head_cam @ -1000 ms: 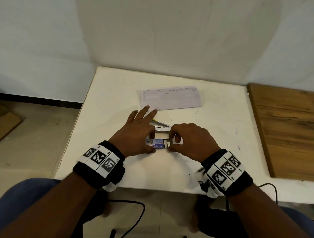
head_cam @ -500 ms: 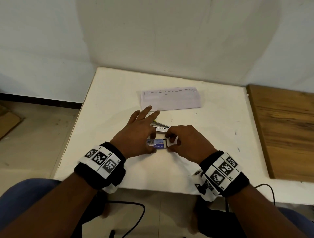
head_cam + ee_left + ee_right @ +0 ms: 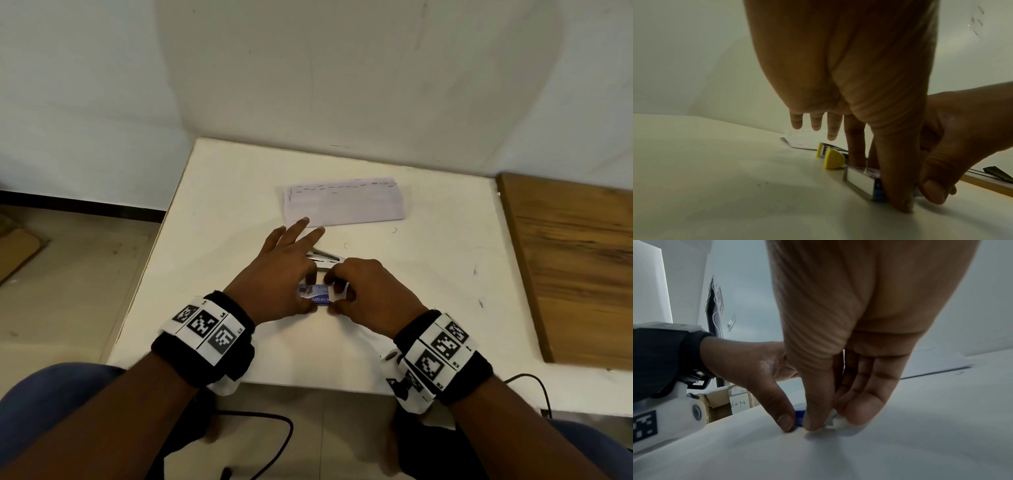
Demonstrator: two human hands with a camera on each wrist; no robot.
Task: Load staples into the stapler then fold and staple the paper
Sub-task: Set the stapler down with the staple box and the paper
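A small blue staple box lies on the white table near its front edge. My left hand pinches the staple box between thumb and forefinger, with the other fingers stretched out forward. My right hand pinches the white inner tray at the box's right end, where the tray shows under its fingertips. Just behind the hands lies the yellow and metal stapler, hinged open and partly hidden in the head view. The folded paper lies flat farther back.
A wooden board adjoins the table on the right. Loose bent staples lie between the hands and the paper. A black cable hangs below the front edge. The wall stands close behind the table.
My right hand has moved a little to the left, toward the box, with the white tray between its fingers. The left hand has stayed on the box.
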